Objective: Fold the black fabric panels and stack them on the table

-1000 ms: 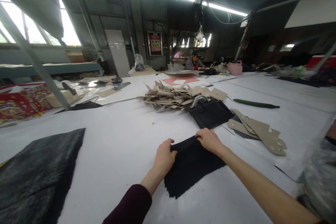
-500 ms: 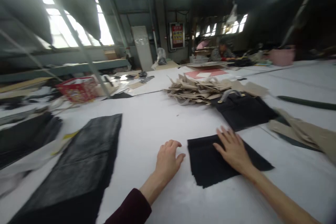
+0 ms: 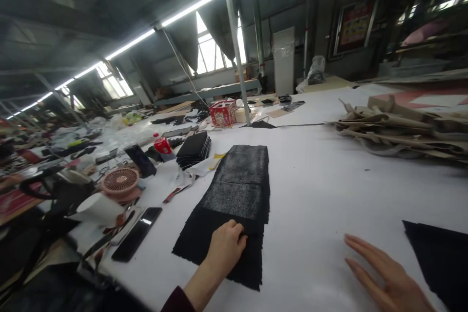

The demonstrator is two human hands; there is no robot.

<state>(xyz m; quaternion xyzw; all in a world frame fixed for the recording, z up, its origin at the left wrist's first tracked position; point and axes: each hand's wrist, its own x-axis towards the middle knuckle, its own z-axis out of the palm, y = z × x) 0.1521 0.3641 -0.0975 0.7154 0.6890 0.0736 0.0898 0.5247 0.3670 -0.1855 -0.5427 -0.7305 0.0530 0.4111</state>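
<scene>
My left hand rests on the near, plain part of a long black fabric piece. Its fingers are curled and pinched at the cloth. Farther up, that piece has a greyish, speckled surface, and its edges look layered and ragged. My right hand is over the white table, fingers stretched out and holding nothing. To its right lies another black fabric piece, cut off by the picture's edge.
Beige fabric pieces lie heaped at the right. On the left are a phone, a white cup, a pink fan and folded black cloth. A metal pole rises behind, near a red box.
The view has swung left. My left hand has gone from the bare table to the long black fabric. My right hand has come off the smaller black piece and moved left of it.
</scene>
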